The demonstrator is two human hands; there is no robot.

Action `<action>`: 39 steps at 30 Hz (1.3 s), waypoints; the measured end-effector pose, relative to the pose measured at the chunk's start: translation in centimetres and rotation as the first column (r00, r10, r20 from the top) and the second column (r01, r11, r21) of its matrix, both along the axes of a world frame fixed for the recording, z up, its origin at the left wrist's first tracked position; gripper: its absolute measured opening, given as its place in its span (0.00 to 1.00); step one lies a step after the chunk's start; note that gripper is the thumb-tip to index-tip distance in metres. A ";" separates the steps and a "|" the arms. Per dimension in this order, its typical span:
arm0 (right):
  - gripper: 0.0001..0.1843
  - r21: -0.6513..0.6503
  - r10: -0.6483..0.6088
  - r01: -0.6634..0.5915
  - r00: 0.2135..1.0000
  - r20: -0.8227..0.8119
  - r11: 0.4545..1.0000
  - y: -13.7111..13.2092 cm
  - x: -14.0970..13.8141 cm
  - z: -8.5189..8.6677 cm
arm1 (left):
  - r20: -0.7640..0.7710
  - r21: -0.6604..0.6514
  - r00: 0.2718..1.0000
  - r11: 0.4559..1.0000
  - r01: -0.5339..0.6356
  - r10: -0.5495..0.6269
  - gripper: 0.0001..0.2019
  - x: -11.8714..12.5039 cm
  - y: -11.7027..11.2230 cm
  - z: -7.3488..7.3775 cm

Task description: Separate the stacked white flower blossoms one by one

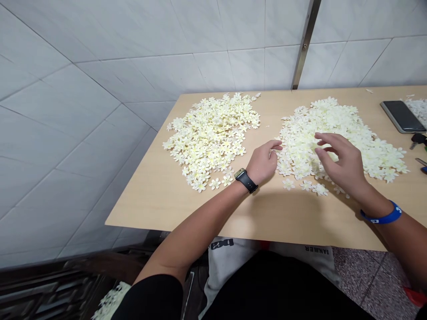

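Two heaps of small cream fabric flowers lie on a light wooden table (160, 200). The left heap (213, 133) has yellowish centres; the right heap (350, 133) is paler. My left hand (265, 162), with a black watch on its wrist, rests at the left edge of the right heap, fingers curled in a pinch on something I cannot make out. My right hand (340, 160), a blue band on its wrist, hovers over the right heap with its fingers apart and slightly bent, holding nothing visible.
A dark phone (402, 116) lies at the table's far right, with keys (418, 140) just below it and more flowers (416, 106) at the edge. Tiled walls stand behind and to the left. More flowers (111, 302) lie below the table's near left corner.
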State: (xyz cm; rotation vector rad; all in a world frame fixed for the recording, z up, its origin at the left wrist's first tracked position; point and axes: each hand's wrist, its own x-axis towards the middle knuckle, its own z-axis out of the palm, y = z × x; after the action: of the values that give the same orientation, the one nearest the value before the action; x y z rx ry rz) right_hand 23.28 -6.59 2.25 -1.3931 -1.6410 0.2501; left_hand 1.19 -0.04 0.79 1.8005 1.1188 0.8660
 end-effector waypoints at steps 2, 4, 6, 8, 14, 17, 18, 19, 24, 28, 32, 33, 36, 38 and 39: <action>0.21 -0.078 0.072 -0.096 0.962 -0.265 0.992 -0.1 -0.1 0.4 | 0.041 -0.042 0.999 0.999 0.025 -0.024 0.19 0.0 0.2 0.0; 0.25 -0.144 0.124 -0.210 0.883 -0.453 0.967 0.0 -0.1 0.8 | 0.111 -0.100 0.992 0.992 0.073 -0.062 0.18 0.1 0.4 -0.1; 0.31 -0.186 0.151 -0.278 0.850 -0.505 0.942 0.2 0.1 1.1 | 0.202 -0.190 0.974 0.971 0.144 -0.105 0.19 0.2 0.6 0.0; 0.37 -0.211 0.173 -0.309 0.854 -0.491 0.927 0.6 0.4 1.3 | 0.287 -0.268 0.948 0.939 0.217 -0.137 0.20 0.2 0.6 0.2; 0.34 -0.216 0.175 -0.335 0.825 -0.538 0.917 0.4 0.4 0.9 | 0.437 -0.171 0.875 0.935 0.309 -0.209 0.15 0.4 0.1 0.1; 0.18 -0.157 0.141 -0.210 0.920 -0.365 0.965 -0.4 -0.5 0.7 | 0.481 -0.096 0.835 0.931 0.353 -0.267 0.14 0.6 -0.1 -0.3; 0.14 -0.126 0.121 -0.154 0.965 -0.233 0.980 -0.7 -0.8 0.6 | 0.485 -0.072 0.826 0.929 0.364 -0.287 0.17 0.6 -0.2 -0.3; 0.12 -0.089 0.127 -0.135 0.987 -0.095 0.987 -0.9 -1.2 0.6 | 0.487 -0.048 0.818 0.925 0.377 -0.307 0.20 0.7 -0.4 -0.3; 0.06 -0.103 0.210 -0.199 0.972 0.104 0.975 -1.1 -2.5 0.3 | 0.478 0.081 0.775 0.900 0.429 -0.413 0.29 1.2 -1.4 0.3; 0.07 -0.164 0.194 -0.196 0.981 -0.025 0.967 -1.0 -3.2 0.0 | 0.437 0.176 0.748 0.862 0.475 -0.501 0.25 1.5 -1.8 0.4; 0.07 -0.192 0.189 -0.204 0.977 -0.098 0.960 -1.1 -3.1 0.0 | 0.424 0.214 0.720 0.833 0.511 -0.550 0.23 1.5 -1.8 0.0; 0.06 -0.183 0.180 -0.194 0.980 -0.088 0.964 -1.2 -3.0 0.0 | 0.433 0.198 0.726 0.843 0.501 -0.534 0.22 1.5 -1.8 -0.1; 0.05 -0.143 0.127 -0.130 0.992 -0.029 0.981 -1.2 -2.5 0.0 | 0.450 0.068 0.788 0.896 0.438 -0.420 0.20 1.4 -1.6 -0.5; 0.05 -0.125 0.103 -0.102 0.995 0.005 0.987 -1.1 -2.3 0.1 | 0.442 -0.040 0.834 0.922 0.386 -0.330 0.19 1.4 -1.5 -0.6; 0.05 -0.120 0.095 -0.092 0.995 0.020 0.988 -1.1 -2.2 0.1 | 0.435 -0.079 0.850 0.928 0.365 -0.298 0.18 1.4 -1.5 -0.7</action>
State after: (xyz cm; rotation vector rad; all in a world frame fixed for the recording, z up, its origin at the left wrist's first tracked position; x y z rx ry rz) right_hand 21.04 -7.70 2.36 -1.4141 -1.7391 0.3916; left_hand 2.54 -1.56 0.12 1.5192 0.5600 0.8679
